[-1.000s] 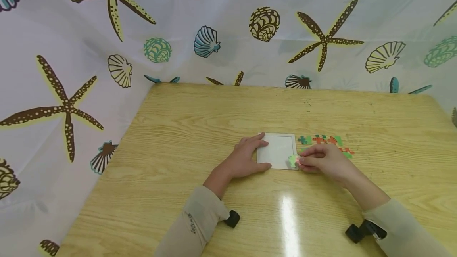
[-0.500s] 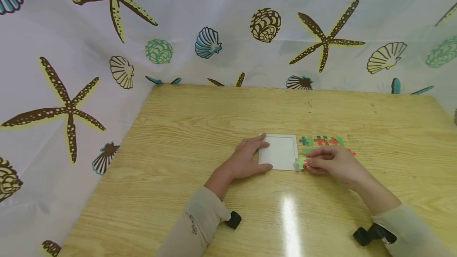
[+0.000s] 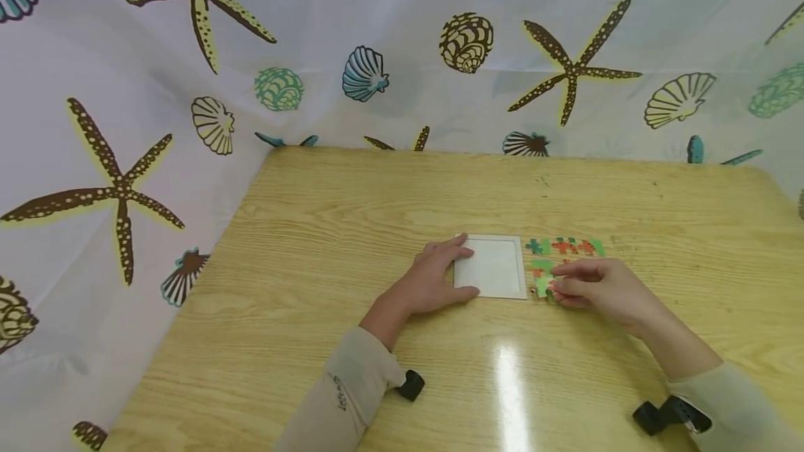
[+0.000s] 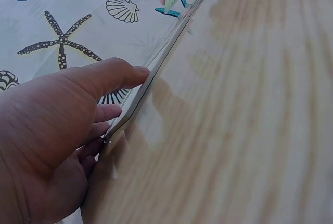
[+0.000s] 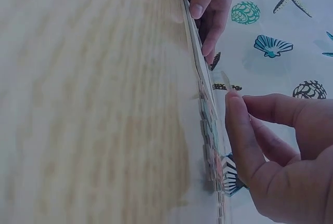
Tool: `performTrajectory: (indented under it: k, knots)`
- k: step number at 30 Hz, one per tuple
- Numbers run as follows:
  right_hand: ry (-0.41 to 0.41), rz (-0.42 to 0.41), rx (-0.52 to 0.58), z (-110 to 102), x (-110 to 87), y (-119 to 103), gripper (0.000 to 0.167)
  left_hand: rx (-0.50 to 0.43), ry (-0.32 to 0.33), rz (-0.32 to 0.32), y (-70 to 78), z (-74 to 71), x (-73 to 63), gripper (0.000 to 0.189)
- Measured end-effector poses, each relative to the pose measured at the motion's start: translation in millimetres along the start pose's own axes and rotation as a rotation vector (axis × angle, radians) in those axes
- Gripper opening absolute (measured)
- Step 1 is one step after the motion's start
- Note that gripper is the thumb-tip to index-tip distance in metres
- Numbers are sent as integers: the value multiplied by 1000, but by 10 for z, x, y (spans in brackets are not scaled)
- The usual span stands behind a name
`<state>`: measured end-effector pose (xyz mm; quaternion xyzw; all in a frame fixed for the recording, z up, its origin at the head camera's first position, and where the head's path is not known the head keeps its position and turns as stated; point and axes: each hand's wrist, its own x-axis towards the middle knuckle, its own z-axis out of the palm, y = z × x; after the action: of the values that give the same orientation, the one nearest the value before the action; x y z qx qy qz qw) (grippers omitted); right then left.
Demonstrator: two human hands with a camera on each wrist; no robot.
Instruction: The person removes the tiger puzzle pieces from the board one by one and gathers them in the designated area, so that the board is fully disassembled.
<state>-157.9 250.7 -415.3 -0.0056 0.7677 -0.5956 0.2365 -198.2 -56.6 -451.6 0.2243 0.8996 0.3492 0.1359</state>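
A square white puzzle tray (image 3: 493, 267) with a thin raised border lies flat on the table. My left hand (image 3: 433, 277) holds it by its left side, thumb at the near edge and index finger at the far edge. In the left wrist view the thumb (image 4: 125, 76) touches the tray's rim. Just right of the tray, my right hand (image 3: 599, 291) pinches a green and pink jigsaw piece (image 3: 545, 289) between thumb and fingers. Seen edge-on in the right wrist view, that piece (image 5: 226, 81) is raised above the table. The hand partly hides the loose pieces below.
Loose green and orange jigsaw pieces (image 3: 564, 247) lie in rows right of the tray. The wood-grain table (image 3: 352, 222) reaches back to a white curtain (image 3: 414, 75) printed with shells and starfish. A bright reflection runs down the table's near part.
My right hand has moved to the right, carrying the jigsaw piece from over the tray's right edge to above the loose pieces. My left hand has stayed at the tray.
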Motion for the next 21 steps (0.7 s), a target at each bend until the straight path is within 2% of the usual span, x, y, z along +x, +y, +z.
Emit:
performTrajectory:
  k: [11,21]
  knots:
    - [11,6,16,-86,-47,64,44,-9,2,-3,-26,-7,1,67]
    - [19,17,3,-216,-89,130,49,-4,8,17,-41,1,4,66]
